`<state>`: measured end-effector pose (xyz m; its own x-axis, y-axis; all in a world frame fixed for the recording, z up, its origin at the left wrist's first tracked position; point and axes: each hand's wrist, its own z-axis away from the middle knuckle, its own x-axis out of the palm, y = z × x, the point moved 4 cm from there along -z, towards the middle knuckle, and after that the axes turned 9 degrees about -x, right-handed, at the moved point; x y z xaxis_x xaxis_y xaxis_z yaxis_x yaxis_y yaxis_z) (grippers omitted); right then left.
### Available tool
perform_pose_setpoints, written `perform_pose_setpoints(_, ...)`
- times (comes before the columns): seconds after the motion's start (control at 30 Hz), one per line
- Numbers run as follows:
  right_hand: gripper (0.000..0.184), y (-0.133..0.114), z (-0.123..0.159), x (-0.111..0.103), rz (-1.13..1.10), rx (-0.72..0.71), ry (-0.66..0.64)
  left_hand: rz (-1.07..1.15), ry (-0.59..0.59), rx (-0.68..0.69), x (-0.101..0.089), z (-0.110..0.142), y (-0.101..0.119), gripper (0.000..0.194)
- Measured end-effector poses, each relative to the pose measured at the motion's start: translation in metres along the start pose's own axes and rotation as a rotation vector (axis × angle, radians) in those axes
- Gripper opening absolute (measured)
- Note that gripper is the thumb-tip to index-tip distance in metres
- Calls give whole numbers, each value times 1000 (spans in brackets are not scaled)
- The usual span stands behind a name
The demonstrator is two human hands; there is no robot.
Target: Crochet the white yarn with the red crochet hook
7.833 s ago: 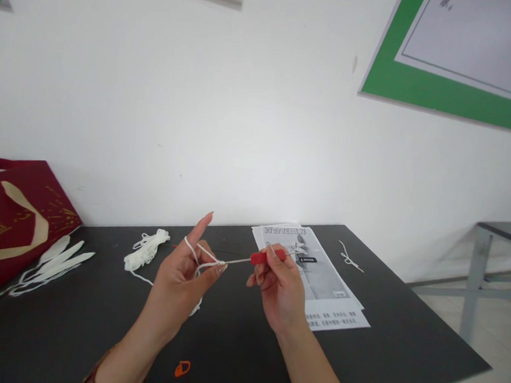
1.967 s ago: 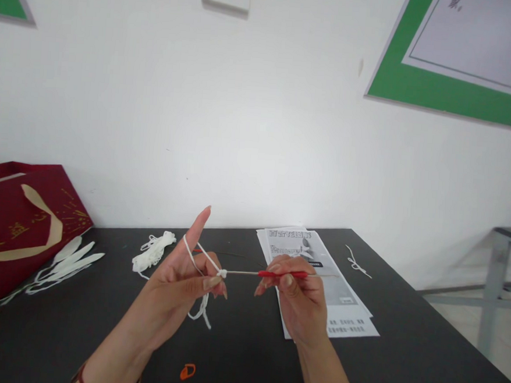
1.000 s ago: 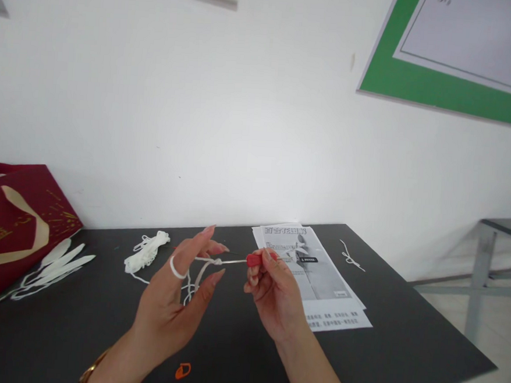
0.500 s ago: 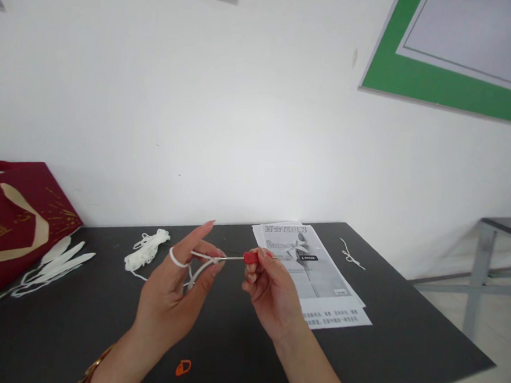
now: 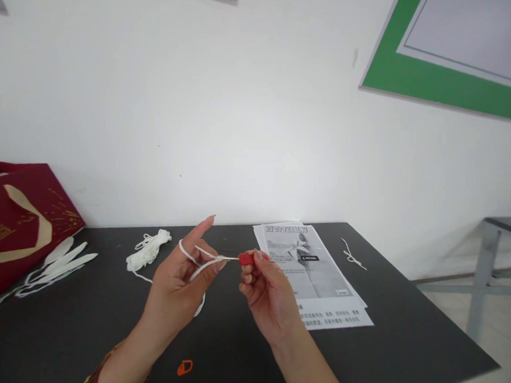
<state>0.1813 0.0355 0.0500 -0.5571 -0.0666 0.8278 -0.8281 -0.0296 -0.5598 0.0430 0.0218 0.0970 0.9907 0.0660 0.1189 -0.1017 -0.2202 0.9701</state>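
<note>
White yarn [image 5: 206,264] is up in front, above the middle of the table [image 5: 236,347], running from left hand [image 5: 174,291] to the tip of the red-handled hook [image 5: 246,259]. Left hand: thumb and a finger pinch yarn at the hook tip, index finger raised with a loop around it. Right hand [image 5: 274,303]: thumb and fingers pinch the red grip, shaft pointing left.

Around: yarn bundle [image 5: 149,249] at far left-centre, its strand trailing toward left hand. Leaf-shaped pieces [image 5: 64,263] farther left, beside the dark red bag [image 5: 13,215]. Printed sheets [image 5: 326,313] overlap in a stack behind and right of right hand, which blocks part of them in view. Knotted string [image 5: 350,256] right of the sheets. Orange clip [image 5: 185,367] on the near side, between the forearms, closer to the left one.

Edges: wall [image 5: 260,127] runs along the far edge, so it bounds things there. Bag bounds the left. Right edge slants outward toward the near right corner; a side table [image 5: 481,277] stands beyond it, well apart. Black surface stretches between the forearms, and from the sheets to the right edge.
</note>
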Motion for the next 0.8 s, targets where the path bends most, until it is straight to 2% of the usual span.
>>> perform_pose_setpoints(0.13,16,-1,2,4,64,-78,-12,45,17,-16,2,0,-1,72)
perform_pose_setpoints(0.3,14,-6,5,8,230,-248,-77,83,20,-22,3,0,-3,91)
perform_pose_setpoints(0.43,13,-11,10,9,469,-413,-89,93,69,-94,2,-3,-10,95)
perform_pose_setpoints(0.53,12,-15,18,11,748,-636,-118,206,70,-174,4,-4,-17,95)
perform_pose_setpoints(0.6,21,-16,26,15,981,-858,-226,290,76,-207,6,-3,-20,94)
perform_pose_setpoints(0.7,44,-11,37,20,1272,-1173,-516,385,96,-231,7,0,-21,93)
perform_pose_setpoints(0.77,51,-9,40,19,1338,-1270,-639,444,73,-252,8,0,-20,93)
perform_pose_setpoints(0.8,52,-10,39,18,1327,-1277,-658,471,37,-276,8,0,-19,94)
